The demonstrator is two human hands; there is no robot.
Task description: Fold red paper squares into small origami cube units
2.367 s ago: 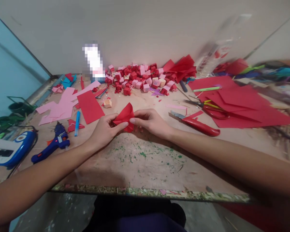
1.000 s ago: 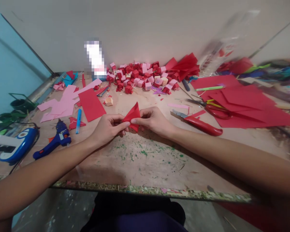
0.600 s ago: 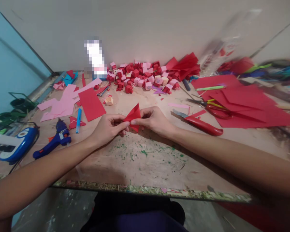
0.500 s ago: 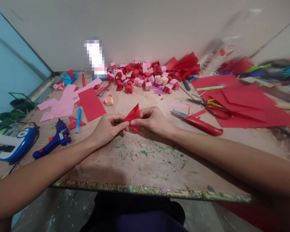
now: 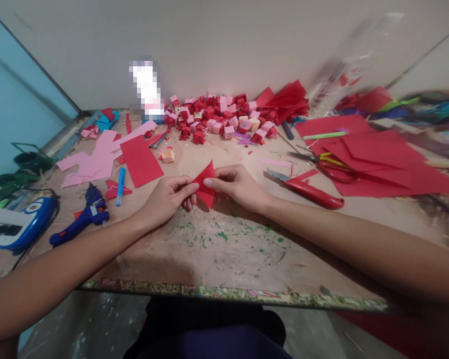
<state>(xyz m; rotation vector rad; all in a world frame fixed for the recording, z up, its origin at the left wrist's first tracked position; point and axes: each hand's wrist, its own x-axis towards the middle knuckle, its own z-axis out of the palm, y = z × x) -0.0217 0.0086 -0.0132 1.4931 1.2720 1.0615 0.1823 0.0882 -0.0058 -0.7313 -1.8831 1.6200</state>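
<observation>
A small folded piece of red paper (image 5: pixel 206 185) stands on edge just above the wooden table (image 5: pixel 224 249), near its middle. My left hand (image 5: pixel 167 198) pinches its left side between thumb and fingers. My right hand (image 5: pixel 236 185) pinches its right side, thumb in front and fingers curled behind. The two thumbs almost meet on the paper. The paper's point faces up.
A pile of small red and pink paper cubes (image 5: pixel 217 119) lies at the back. Pink sheets (image 5: pixel 93 162) and a red sheet (image 5: pixel 140 160) lie left, beside a blue glue gun (image 5: pixel 78 222). A red-handled cutter (image 5: pixel 309 192), scissors (image 5: pixel 329 167) and large red sheets (image 5: pixel 377 159) lie right.
The red paper has been folded narrower and turned more upright between my fingers. Both hands have stayed at the same spot over the table.
</observation>
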